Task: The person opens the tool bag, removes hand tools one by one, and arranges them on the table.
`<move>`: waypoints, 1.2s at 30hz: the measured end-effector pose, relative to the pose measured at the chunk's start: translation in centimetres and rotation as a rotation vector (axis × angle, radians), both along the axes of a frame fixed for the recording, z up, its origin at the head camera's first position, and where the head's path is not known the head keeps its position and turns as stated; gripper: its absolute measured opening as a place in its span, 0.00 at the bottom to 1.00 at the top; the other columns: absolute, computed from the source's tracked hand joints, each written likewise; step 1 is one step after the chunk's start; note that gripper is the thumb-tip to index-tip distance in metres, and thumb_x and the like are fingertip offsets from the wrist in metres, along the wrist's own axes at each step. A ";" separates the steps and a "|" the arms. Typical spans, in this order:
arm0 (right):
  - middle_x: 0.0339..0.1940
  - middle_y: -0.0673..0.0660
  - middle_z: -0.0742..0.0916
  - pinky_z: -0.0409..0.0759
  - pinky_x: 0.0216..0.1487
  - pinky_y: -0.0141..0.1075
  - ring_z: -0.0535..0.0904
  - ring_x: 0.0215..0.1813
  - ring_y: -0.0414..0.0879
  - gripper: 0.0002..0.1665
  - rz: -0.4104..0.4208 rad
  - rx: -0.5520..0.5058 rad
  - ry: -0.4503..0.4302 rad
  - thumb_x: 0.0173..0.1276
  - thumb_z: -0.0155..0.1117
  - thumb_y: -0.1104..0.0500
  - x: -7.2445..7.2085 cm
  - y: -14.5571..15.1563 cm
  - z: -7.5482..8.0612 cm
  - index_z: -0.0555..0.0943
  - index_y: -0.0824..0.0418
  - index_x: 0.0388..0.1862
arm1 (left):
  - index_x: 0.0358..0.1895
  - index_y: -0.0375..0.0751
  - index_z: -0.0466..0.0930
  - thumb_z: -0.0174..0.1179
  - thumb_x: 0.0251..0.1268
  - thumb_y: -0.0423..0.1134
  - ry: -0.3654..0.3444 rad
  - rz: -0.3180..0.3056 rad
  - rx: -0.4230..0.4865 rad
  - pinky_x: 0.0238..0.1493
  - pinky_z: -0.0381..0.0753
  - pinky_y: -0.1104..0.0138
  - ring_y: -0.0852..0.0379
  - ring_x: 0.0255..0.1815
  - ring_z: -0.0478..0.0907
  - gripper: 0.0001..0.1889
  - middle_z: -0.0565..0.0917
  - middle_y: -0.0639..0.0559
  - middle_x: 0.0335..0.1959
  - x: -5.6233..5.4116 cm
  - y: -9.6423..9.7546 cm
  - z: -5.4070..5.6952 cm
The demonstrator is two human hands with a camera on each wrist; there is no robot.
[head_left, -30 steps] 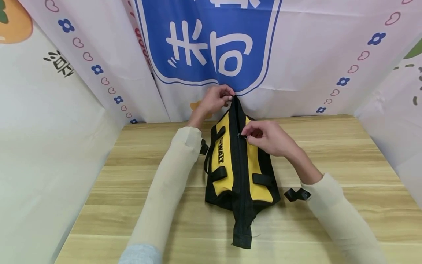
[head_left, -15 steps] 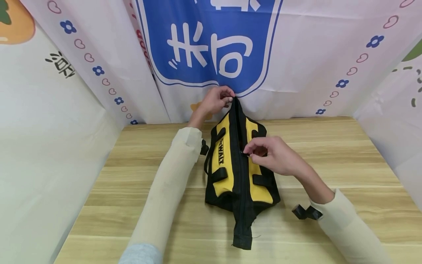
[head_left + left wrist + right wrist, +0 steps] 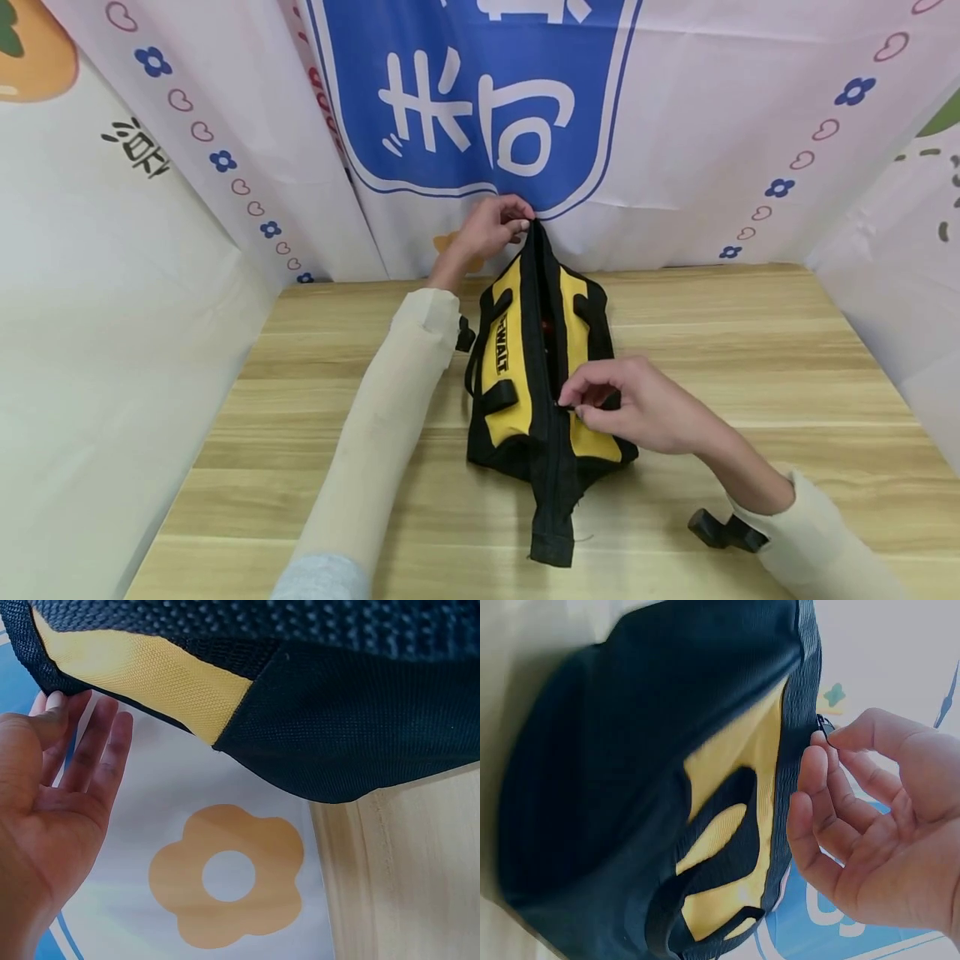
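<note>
A black and yellow tool bag (image 3: 510,350) stands on the wooden table, its top zipper running from the far end towards the near end. My left hand (image 3: 491,227) pinches the black fabric tab at the bag's far end; the left wrist view shows thumb and fingers of that hand (image 3: 67,765) at the tab. Between thumb and forefinger, my right hand (image 3: 637,404) holds the zipper pull (image 3: 825,726). Behind the pull the zipper gapes, and a bit of something reddish (image 3: 547,326) shows inside. Ahead of it, the near stretch of zipper (image 3: 553,492) is still closed.
The bag rests on a light wooden table (image 3: 322,433). A printed cloth (image 3: 675,150) with a blue badge hangs right behind the bag's far end. Black carry straps (image 3: 742,825) loop along the bag's sides. White side walls stand left and right.
My right hand has drawn the zipper pull along the bag towards the near end, and the opening behind it has grown longer. The left hand has stayed at the far tab.
</note>
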State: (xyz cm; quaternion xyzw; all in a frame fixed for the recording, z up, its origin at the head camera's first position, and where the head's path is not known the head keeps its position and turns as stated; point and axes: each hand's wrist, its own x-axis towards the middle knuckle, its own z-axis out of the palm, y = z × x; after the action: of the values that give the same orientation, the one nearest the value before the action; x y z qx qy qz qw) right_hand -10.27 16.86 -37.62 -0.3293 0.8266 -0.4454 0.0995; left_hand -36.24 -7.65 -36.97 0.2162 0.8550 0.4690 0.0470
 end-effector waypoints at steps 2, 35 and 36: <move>0.38 0.48 0.90 0.87 0.42 0.32 0.83 0.38 0.38 0.15 0.019 -0.010 -0.008 0.70 0.67 0.71 0.7 0.1 -0.1 0.89 0.52 0.46 | 0.50 0.37 0.84 0.58 0.82 0.30 0.003 0.000 -0.001 0.57 0.91 0.52 0.52 0.45 0.85 0.06 0.87 0.44 0.47 0.0 0.0 0.1; 0.41 0.43 0.89 0.89 0.43 0.34 0.84 0.41 0.35 0.16 0.149 -0.046 0.005 0.72 0.69 0.69 2.7 0.5 -0.1 0.87 0.46 0.46 | 0.67 0.41 0.84 0.60 0.83 0.49 0.124 -0.053 -0.032 0.64 0.87 0.56 0.44 0.61 0.86 0.21 0.87 0.45 0.63 4.1 -2.2 0.5; 0.41 0.44 0.89 0.88 0.43 0.34 0.84 0.41 0.35 0.16 0.143 -0.044 0.004 0.72 0.69 0.69 2.6 0.6 0.0 0.87 0.47 0.47 | 0.67 0.42 0.84 0.60 0.83 0.50 0.141 -0.048 -0.053 0.65 0.87 0.57 0.46 0.61 0.86 0.21 0.87 0.46 0.63 4.7 -2.2 0.7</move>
State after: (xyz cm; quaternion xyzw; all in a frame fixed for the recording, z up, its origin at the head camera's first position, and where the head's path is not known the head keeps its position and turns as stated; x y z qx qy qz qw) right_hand -7.67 17.49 -37.64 -0.3905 0.7911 -0.4546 0.1223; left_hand -31.58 -9.81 -36.29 0.2680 0.8629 0.4286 0.0036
